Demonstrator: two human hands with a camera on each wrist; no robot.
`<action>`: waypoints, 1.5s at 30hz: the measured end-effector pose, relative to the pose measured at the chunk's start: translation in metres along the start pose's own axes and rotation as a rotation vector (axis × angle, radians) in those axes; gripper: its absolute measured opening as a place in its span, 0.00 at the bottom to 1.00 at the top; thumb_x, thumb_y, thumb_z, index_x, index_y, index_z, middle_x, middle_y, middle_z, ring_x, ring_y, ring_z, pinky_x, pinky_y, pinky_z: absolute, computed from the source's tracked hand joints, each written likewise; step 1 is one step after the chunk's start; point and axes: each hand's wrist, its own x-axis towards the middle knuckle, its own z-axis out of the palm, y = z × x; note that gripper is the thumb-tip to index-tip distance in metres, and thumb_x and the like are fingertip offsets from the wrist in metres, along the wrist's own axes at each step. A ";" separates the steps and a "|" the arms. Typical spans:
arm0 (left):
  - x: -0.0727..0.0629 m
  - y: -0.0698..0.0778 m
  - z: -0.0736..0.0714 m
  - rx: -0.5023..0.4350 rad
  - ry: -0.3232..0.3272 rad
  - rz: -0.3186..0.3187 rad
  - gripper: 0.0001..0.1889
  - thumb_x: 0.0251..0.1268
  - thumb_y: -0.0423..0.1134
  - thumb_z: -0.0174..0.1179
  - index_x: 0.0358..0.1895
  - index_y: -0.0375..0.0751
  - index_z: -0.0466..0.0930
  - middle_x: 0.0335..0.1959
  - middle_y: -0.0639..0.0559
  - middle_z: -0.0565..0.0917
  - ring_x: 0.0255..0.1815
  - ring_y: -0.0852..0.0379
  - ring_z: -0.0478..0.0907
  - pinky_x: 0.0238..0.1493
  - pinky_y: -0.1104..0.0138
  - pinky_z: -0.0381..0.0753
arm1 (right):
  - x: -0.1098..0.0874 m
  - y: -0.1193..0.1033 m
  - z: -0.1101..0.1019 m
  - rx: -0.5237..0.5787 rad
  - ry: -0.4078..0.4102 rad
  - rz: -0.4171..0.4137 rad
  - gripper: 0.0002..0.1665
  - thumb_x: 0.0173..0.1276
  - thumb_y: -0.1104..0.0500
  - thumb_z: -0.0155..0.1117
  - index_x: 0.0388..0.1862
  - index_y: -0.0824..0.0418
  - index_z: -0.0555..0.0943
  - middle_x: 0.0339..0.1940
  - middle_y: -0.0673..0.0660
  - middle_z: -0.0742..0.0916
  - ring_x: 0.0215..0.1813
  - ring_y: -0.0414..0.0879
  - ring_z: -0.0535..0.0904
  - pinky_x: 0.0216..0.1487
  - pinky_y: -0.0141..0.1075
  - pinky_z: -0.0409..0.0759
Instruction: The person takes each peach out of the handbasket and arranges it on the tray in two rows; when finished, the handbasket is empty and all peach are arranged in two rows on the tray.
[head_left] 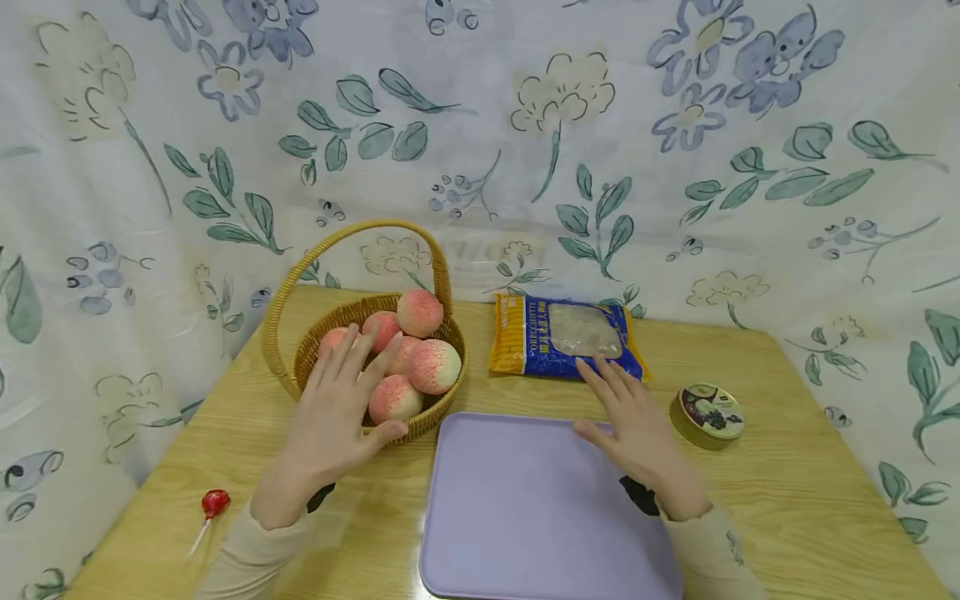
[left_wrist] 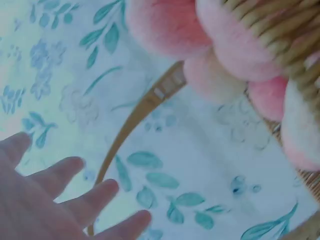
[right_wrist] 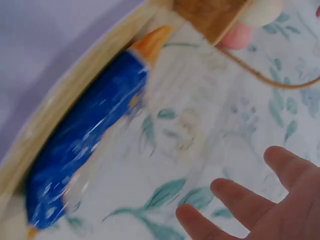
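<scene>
In the head view my left hand [head_left: 330,421] hovers with spread, straight fingers, overlapping the near left side of a wicker basket [head_left: 457,367]. Several pink-and-cream peaches [head_left: 435,367] fill that basket, and its tall handle arches over them. My right hand [head_left: 637,425] is raised, fingers extended, over the far right corner of a lavender tray [head_left: 540,508]. Beyond its fingertips lies a blue and yellow bag of orecchiette pasta [head_left: 536,337]. Neither hand holds anything. The left wrist view shows peaches [left_wrist: 170,25] past the spread fingers [left_wrist: 102,195]; the right wrist view shows the pasta bag [right_wrist: 90,130].
A round gold tin [head_left: 708,417] with a fruit-printed lid stands right of my right hand. At the left front lies a red lollipop [head_left: 215,503] on a white stick. The wooden table [head_left: 795,467] backs onto a floral curtain [head_left: 495,167].
</scene>
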 end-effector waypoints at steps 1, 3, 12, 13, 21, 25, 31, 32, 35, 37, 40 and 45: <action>0.000 0.001 -0.004 -0.011 0.029 0.004 0.49 0.58 0.81 0.21 0.78 0.56 0.50 0.76 0.40 0.58 0.75 0.33 0.54 0.71 0.38 0.51 | 0.006 -0.006 0.000 0.021 -0.013 -0.025 0.47 0.68 0.38 0.58 0.80 0.41 0.48 0.80 0.58 0.58 0.77 0.64 0.54 0.69 0.66 0.57; 0.000 0.001 -0.012 -0.029 0.094 0.010 0.48 0.59 0.80 0.23 0.78 0.55 0.51 0.77 0.41 0.57 0.74 0.33 0.55 0.70 0.38 0.52 | 0.019 -0.018 0.001 0.065 -0.034 -0.077 0.47 0.68 0.40 0.59 0.80 0.42 0.49 0.80 0.56 0.58 0.77 0.64 0.56 0.69 0.65 0.59; -0.002 -0.021 -0.043 -0.052 0.404 0.028 0.46 0.63 0.76 0.35 0.76 0.50 0.55 0.76 0.41 0.58 0.75 0.35 0.55 0.73 0.39 0.51 | 0.074 -0.067 0.013 0.241 -0.146 -0.237 0.50 0.65 0.21 0.37 0.79 0.42 0.50 0.79 0.54 0.61 0.77 0.58 0.59 0.70 0.61 0.63; -0.002 -0.025 -0.044 -0.041 0.409 0.008 0.46 0.63 0.76 0.35 0.76 0.49 0.55 0.76 0.41 0.58 0.75 0.35 0.56 0.73 0.40 0.52 | 0.079 -0.072 0.014 0.245 -0.158 -0.247 0.50 0.64 0.20 0.36 0.79 0.42 0.51 0.79 0.54 0.62 0.77 0.57 0.59 0.69 0.60 0.63; -0.006 -0.049 -0.036 -0.169 0.139 -0.198 0.51 0.61 0.77 0.33 0.79 0.50 0.33 0.81 0.45 0.37 0.79 0.37 0.40 0.69 0.35 0.52 | 0.122 -0.108 0.027 0.288 -0.198 -0.313 0.43 0.69 0.39 0.58 0.78 0.48 0.56 0.76 0.58 0.65 0.76 0.57 0.61 0.71 0.55 0.64; -0.005 -0.051 -0.030 -0.215 0.139 -0.182 0.50 0.63 0.75 0.35 0.79 0.52 0.29 0.80 0.43 0.32 0.80 0.39 0.34 0.70 0.35 0.49 | 0.141 -0.116 0.044 0.304 -0.188 -0.335 0.42 0.68 0.45 0.62 0.76 0.55 0.61 0.74 0.59 0.69 0.74 0.55 0.64 0.73 0.50 0.63; -0.005 -0.051 -0.030 -0.212 0.176 -0.151 0.47 0.64 0.75 0.33 0.79 0.56 0.30 0.80 0.42 0.34 0.80 0.39 0.35 0.71 0.35 0.48 | 0.153 -0.122 0.071 0.305 -0.191 -0.335 0.36 0.62 0.50 0.68 0.68 0.55 0.70 0.70 0.59 0.72 0.71 0.56 0.67 0.71 0.50 0.66; -0.004 -0.051 -0.030 -0.214 0.177 -0.146 0.47 0.64 0.75 0.33 0.79 0.56 0.30 0.80 0.42 0.34 0.80 0.39 0.35 0.71 0.35 0.49 | 0.153 -0.121 0.074 0.308 -0.184 -0.336 0.36 0.61 0.51 0.70 0.67 0.54 0.70 0.69 0.59 0.72 0.71 0.56 0.68 0.69 0.50 0.67; -0.001 -0.050 -0.029 -0.217 0.172 -0.141 0.46 0.64 0.75 0.33 0.79 0.58 0.30 0.80 0.42 0.34 0.80 0.39 0.35 0.70 0.34 0.50 | 0.154 -0.120 0.079 0.336 -0.166 -0.337 0.39 0.56 0.53 0.75 0.65 0.54 0.71 0.67 0.59 0.73 0.68 0.54 0.69 0.67 0.50 0.70; 0.000 -0.050 -0.029 -0.219 0.171 -0.141 0.46 0.64 0.75 0.33 0.79 0.59 0.30 0.80 0.42 0.34 0.80 0.38 0.36 0.69 0.34 0.51 | 0.154 -0.119 0.080 0.361 -0.159 -0.336 0.40 0.53 0.54 0.78 0.65 0.54 0.71 0.65 0.59 0.74 0.67 0.54 0.70 0.66 0.49 0.71; -0.002 -0.051 -0.030 -0.234 0.159 -0.159 0.46 0.64 0.75 0.33 0.79 0.59 0.30 0.80 0.42 0.34 0.80 0.38 0.36 0.67 0.32 0.53 | 0.157 -0.119 0.081 0.419 -0.168 -0.320 0.41 0.51 0.55 0.79 0.64 0.53 0.72 0.65 0.56 0.75 0.66 0.51 0.71 0.65 0.47 0.72; -0.006 -0.053 -0.033 -0.247 0.134 -0.194 0.47 0.65 0.73 0.37 0.79 0.57 0.30 0.80 0.47 0.32 0.80 0.38 0.37 0.65 0.31 0.54 | 0.155 -0.119 0.074 0.659 -0.229 -0.238 0.40 0.52 0.56 0.78 0.64 0.51 0.72 0.63 0.55 0.77 0.62 0.49 0.75 0.62 0.44 0.75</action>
